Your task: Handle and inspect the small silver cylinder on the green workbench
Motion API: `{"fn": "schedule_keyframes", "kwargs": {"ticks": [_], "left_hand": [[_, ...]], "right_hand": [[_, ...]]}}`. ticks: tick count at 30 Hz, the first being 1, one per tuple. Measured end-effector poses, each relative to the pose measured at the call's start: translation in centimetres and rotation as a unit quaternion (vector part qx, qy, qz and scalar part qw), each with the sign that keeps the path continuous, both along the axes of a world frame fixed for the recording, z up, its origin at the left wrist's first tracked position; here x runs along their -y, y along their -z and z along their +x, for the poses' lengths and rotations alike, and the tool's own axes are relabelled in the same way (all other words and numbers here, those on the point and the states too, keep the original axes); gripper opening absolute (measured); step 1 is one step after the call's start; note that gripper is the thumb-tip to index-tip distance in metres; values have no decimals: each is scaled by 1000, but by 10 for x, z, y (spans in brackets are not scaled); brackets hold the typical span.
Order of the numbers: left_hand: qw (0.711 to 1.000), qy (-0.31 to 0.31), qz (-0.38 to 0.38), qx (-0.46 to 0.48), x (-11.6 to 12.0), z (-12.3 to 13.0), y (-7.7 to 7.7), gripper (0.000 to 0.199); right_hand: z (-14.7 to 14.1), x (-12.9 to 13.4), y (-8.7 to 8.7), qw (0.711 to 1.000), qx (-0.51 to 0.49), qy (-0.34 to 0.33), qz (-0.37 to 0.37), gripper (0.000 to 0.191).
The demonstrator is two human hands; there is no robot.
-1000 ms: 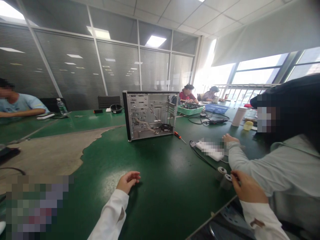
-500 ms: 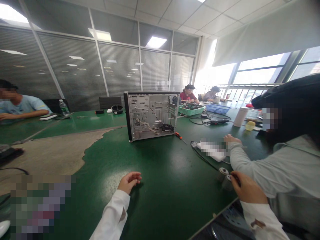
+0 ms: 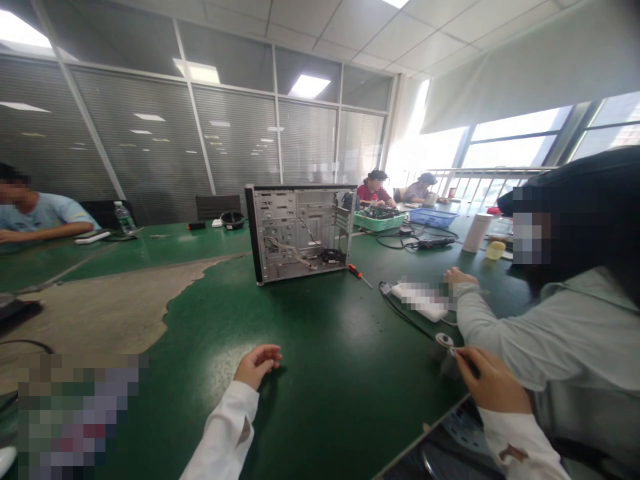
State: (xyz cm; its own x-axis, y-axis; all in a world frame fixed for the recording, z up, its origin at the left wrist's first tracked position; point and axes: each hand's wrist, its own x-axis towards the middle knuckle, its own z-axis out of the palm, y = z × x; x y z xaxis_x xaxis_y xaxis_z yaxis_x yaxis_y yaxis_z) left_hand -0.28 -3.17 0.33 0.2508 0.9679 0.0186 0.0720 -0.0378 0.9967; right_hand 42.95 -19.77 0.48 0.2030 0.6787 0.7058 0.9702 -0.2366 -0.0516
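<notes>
My left hand (image 3: 257,365) rests on the green table (image 3: 320,373) with its fingers loosely bent and nothing in them. On the right, near the table edge, two small grey metal-looking cylinders (image 3: 445,341) stand close together. The fingertips of my right hand (image 3: 493,381) close on the top of the nearer grey cylinder (image 3: 451,367); its far side is partly hidden and blurred. Beyond my hands stands an open computer case (image 3: 303,230), its bays, cables and metal frame showing. A screwdriver (image 3: 359,275) with an orange-and-black handle lies at its right corner.
A co-worker's sleeve (image 3: 500,327) reaches along the right side, beside a white device (image 3: 420,301) with a cable. Farther back are a green basket (image 3: 381,222), a blue basket (image 3: 433,218) and a pale bottle (image 3: 477,233). Bare brown surface (image 3: 115,300) shows at left.
The fingers of my right hand have shifted slightly left, onto the top of the nearer cylinder. My left hand stays where it was. The view has turned a little.
</notes>
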Motion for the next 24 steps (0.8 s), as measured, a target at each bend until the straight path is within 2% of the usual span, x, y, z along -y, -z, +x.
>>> {"fn": "schedule_keyframes", "kwargs": {"ticks": [4, 8, 14, 17, 20, 24], "left_hand": [[1000, 1, -1, 1, 1, 0, -1, 25], [1000, -4, -8, 3, 2, 1, -3, 26], [1000, -3, 1, 4, 1, 1, -2, 25], [1000, -4, 5, 5, 0, 1, 0, 25], [1000, -5, 7, 4, -1, 1, 1, 25], [1000, -7, 6, 2, -1, 1, 2, 25]], "right_hand": [[-12, 3, 0, 999, 16, 29, 20, 35], [-20, 3, 0, 999, 17, 43, 8, 38], [0, -5, 9, 998, 45, 41, 11, 38], [4, -13, 4, 996, 53, 64, 18, 40], [-1, -23, -12, 995, 36, 80, -41, 38], [-4, -39, -32, 976, -6, 94, -197, 33]]}}
